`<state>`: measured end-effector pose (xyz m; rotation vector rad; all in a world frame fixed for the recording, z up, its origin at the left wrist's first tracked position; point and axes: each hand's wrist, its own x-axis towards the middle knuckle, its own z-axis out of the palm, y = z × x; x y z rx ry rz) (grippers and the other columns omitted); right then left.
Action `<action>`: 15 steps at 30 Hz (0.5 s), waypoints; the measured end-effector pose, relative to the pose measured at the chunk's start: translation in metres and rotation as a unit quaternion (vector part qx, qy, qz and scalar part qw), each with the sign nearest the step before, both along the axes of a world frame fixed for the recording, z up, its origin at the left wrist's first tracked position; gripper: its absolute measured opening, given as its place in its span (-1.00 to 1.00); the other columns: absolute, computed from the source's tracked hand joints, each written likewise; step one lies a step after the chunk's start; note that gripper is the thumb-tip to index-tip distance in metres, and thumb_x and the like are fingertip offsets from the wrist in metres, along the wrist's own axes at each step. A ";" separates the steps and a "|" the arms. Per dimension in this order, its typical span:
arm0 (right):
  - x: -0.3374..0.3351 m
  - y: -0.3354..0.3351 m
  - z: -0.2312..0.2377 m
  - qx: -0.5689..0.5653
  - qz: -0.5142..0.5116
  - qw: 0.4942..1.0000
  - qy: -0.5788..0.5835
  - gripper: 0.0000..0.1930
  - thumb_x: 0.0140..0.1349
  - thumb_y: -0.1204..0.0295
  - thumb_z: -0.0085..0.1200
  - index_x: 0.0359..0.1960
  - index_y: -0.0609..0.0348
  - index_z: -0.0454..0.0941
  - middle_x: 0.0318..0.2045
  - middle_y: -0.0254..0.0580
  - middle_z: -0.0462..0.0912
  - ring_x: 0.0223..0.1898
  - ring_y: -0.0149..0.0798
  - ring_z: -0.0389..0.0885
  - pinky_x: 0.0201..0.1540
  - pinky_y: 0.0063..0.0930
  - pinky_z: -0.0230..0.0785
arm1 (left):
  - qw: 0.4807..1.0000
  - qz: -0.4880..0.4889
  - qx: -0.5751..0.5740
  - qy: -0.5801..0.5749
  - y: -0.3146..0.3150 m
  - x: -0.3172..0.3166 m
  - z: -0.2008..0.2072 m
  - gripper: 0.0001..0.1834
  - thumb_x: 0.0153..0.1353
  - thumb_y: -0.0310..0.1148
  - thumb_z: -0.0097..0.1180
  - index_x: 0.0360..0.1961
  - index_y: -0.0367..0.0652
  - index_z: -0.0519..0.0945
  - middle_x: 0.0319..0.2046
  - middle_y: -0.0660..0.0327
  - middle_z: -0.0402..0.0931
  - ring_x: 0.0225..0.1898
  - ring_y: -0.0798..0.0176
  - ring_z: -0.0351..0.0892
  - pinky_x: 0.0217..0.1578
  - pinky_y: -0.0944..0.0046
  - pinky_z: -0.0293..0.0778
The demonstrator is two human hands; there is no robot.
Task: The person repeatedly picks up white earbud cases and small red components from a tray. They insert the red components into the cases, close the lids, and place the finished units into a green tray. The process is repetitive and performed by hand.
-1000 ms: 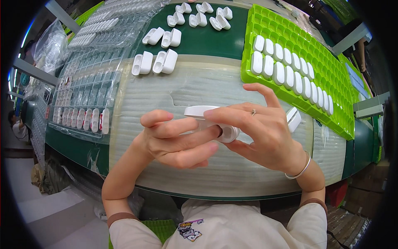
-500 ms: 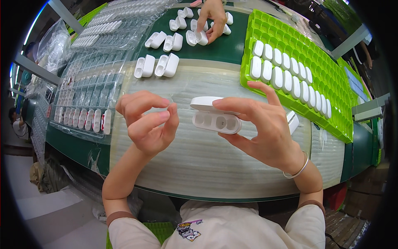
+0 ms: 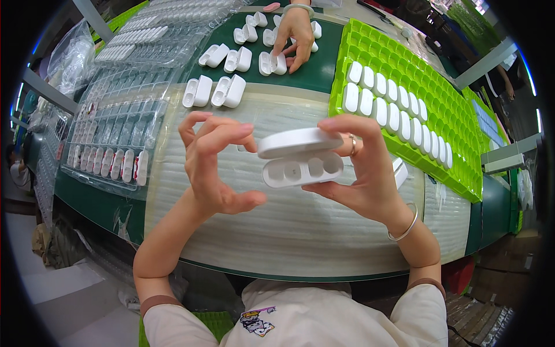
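My right hand (image 3: 370, 170) grips a white earbud charging case (image 3: 302, 172) by its right end, fingers on the lid and thumb beneath. The lid is tilted up, and the rounded wells inside face me. To the left of the case, my left hand (image 3: 217, 162) is open, thumb and fingers spread apart and not touching it. Partly hidden behind my right hand, another white case (image 3: 399, 172) lies on the foam-covered mat (image 3: 277, 237).
Across the table, another person's hand (image 3: 295, 37) touches one of several opened white cases (image 3: 228, 91). At right, a green tray (image 3: 399, 61) holds rows of closed cases. Clear plastic trays (image 3: 110, 130) with small parts lie at left.
My left hand has opened from a pinch and come closer to the case. The case has turned, its lid and wells now facing me more. The other person's hand has shifted slightly.
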<state>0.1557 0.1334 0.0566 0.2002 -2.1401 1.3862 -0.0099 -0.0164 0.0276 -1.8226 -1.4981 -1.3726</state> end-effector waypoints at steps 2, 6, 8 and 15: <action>0.001 -0.002 0.001 -0.085 0.004 0.995 -0.056 -0.29 -0.16 0.62 0.28 0.09 0.20 0.20 0.01 -0.22 0.42 -0.02 -0.21 0.51 -0.04 -0.50 0.40 | 0.997 -0.009 -0.044 -0.056 0.003 0.007 -0.007 -0.22 -0.15 0.15 0.25 -0.03 -0.19 0.33 -0.35 0.28 0.50 -0.37 0.32 0.50 0.05 0.07 -0.01; -0.003 0.000 -0.002 -0.198 0.017 0.974 -0.112 -0.25 -0.11 0.57 0.29 0.15 0.28 0.12 0.06 -0.14 0.34 -0.04 -0.27 0.51 -0.10 -0.50 0.41 | 0.988 -0.010 -0.107 -0.112 0.006 0.009 -0.012 -0.16 -0.26 0.13 0.33 -0.02 -0.21 0.35 -0.14 0.21 0.46 -0.26 0.29 0.52 0.12 0.00 -0.05; -0.006 -0.001 -0.004 -0.220 0.028 0.966 -0.133 -0.26 -0.08 0.54 0.28 0.15 0.28 0.12 0.02 -0.13 0.38 -0.05 -0.28 0.51 -0.12 -0.49 0.43 | 0.984 -0.001 -0.128 -0.125 0.002 0.008 -0.011 -0.21 -0.25 0.06 0.35 -0.03 -0.18 0.37 -0.13 0.21 0.48 -0.23 0.29 0.51 0.13 0.00 -0.05; -0.004 0.017 -0.009 -0.166 0.026 0.953 -0.252 -0.53 -0.06 0.50 0.26 -0.09 0.21 0.34 -0.14 -0.24 0.48 -0.10 -0.41 0.46 -0.08 -0.51 0.33 | 0.992 0.006 -0.116 0.054 0.012 0.013 -0.002 -0.42 -0.14 -0.21 0.34 -0.06 -0.07 0.41 -0.23 0.25 0.57 -0.20 0.25 0.51 0.14 0.05 0.00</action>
